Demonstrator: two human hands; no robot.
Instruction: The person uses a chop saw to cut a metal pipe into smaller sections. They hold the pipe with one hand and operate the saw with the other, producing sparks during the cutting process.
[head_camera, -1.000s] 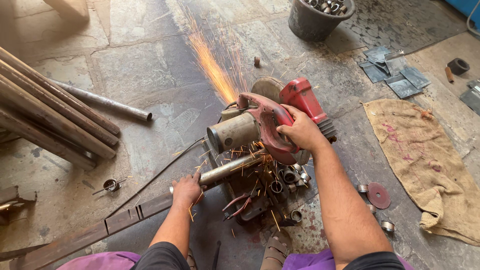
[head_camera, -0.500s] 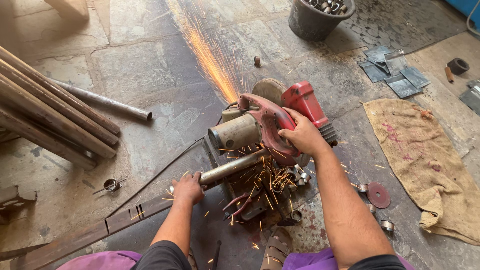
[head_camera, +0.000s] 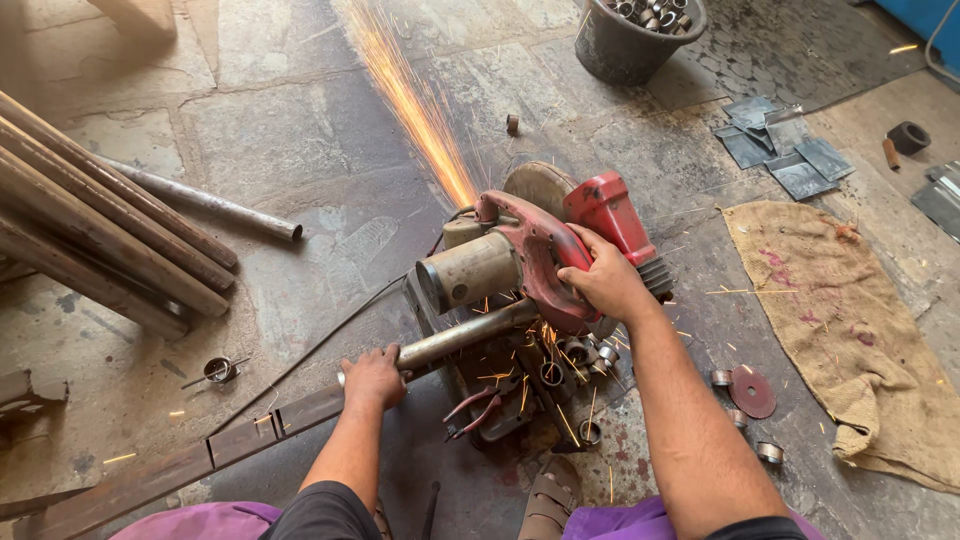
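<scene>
On the stone floor in front of me sits the red chop saw, and everything else hangs off it. My right hand is wrapped tight around the saw's handle, fingers curled closed over the grip, bearing down so the blade bites. My left hand is fisted around the steel pipe just left of the saw, closed all the way round it, steadying it so it can't roll or kick under the blade. The pipe runs from my fist straight in under the saw's motor housing, where the cut is. Sparks fan up and away behind the saw, well clear of me. Short cut rings lie heaped right at the saw's base, below my right wrist. A pair of red-handled pliers rests just in front of the base. Right of the saw a spare cutting disc sits beside the burlap sack. Far behind it, a dark bucket holds more rings. Long pipes lie stacked well off to the left.
</scene>
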